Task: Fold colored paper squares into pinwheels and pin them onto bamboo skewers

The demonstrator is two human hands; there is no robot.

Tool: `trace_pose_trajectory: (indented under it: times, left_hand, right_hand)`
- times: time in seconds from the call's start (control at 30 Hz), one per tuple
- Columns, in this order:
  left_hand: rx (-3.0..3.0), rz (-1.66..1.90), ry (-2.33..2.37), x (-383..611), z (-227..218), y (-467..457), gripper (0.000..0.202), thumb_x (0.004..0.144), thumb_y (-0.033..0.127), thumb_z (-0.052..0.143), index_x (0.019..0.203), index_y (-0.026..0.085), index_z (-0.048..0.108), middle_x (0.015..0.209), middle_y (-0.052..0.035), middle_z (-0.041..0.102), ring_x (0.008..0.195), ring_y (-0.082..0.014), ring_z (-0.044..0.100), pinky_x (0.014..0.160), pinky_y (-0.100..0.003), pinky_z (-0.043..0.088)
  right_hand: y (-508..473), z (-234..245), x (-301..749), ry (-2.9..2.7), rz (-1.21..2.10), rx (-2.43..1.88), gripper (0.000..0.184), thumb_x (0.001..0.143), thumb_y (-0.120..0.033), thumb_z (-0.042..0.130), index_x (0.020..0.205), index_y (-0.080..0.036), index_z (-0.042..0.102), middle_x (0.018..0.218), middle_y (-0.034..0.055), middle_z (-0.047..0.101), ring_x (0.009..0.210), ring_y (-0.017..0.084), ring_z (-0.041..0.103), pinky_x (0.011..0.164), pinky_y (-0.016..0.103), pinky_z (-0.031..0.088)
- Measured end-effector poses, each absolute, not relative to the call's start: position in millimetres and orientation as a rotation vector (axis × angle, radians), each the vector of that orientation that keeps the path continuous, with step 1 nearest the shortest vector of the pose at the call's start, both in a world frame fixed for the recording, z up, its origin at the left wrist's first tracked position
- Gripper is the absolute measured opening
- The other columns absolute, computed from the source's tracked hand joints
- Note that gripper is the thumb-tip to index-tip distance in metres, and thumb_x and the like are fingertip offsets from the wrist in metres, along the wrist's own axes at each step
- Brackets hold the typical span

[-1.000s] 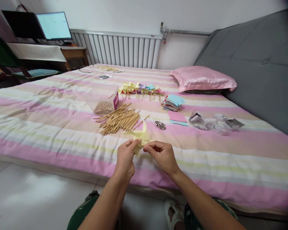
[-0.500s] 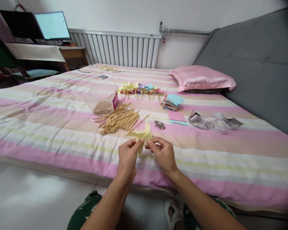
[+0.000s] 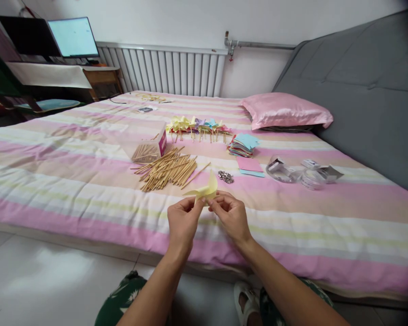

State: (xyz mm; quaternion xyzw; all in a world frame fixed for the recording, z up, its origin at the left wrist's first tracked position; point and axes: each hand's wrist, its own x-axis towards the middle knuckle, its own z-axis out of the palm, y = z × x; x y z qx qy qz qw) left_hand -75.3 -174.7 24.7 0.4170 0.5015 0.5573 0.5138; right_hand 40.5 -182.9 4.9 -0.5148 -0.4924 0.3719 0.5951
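A pale yellow paper pinwheel (image 3: 206,189) is held over the near part of the bed, between both hands. My left hand (image 3: 183,217) pinches its left side, thumb near the centre. My right hand (image 3: 229,215) is closed on its right side, with the thumb tip close to the left one. Just beyond lie a pile of thin wooden sticks (image 3: 172,170) and a small heap of shiny metal fasteners (image 3: 225,176). Whether a fastener sits in the pinwheel's centre is hidden by my fingers.
Finished pinwheels on sticks (image 3: 199,126) lie farther back, left of a stack of coloured paper (image 3: 242,146). A clear box (image 3: 146,149) holds more sticks. Pink and blue sheets (image 3: 250,165) and a tape roll (image 3: 313,179) lie rightward. A pink pillow (image 3: 287,111) rests near the headboard.
The pinwheel has tilted in my hands, and its lower blade that pointed down no longer shows. Both hands stay almost in place, still gripping it.
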Motion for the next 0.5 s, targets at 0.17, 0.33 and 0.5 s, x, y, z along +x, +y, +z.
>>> trace_pose_trajectory:
  times: [0.17,0.33,0.5]
  left_hand:
    - [0.995,1.324,1.2,-75.5,24.8,-175.8,0.019,0.063,0.032,0.074,0.072,0.015,0.074,0.067,-0.0022,0.069,0.062,-0.0137,0.057,0.061,-0.023,0.042]
    - [0.96,1.342,1.233,-74.8,27.4,-175.4,0.016,0.063,0.03,0.072,0.062,0.014,0.068,0.059,0.0,0.065,0.057,-0.0116,0.053,0.058,-0.022,0.039]
    - [0.857,1.408,1.301,-82.9,30.9,-167.3,0.015,0.059,0.029,0.07,0.06,0.015,0.065,0.054,0.0031,0.058,0.051,-0.0086,0.046,0.052,-0.021,0.034]
  right_hand:
    - [-183.0,5.1,41.4,-1.158,0.866,-1.196,0.021,0.073,-0.038,0.069,0.067,-0.017,0.069,0.104,0.0093,0.061,0.076,0.018,0.064,0.063,0.029,0.052]
    - [-185.9,8.5,40.2,-1.223,0.857,-1.209,0.022,0.073,-0.039,0.068,0.065,-0.019,0.07,0.098,0.0092,0.063,0.089,0.021,0.062,0.064,0.028,0.05]
    - [-183.9,9.5,42.6,-1.248,0.923,-1.179,0.026,0.074,-0.042,0.067,0.065,-0.017,0.069,0.105,0.0097,0.064,0.073,0.016,0.063,0.062,0.028,0.049]
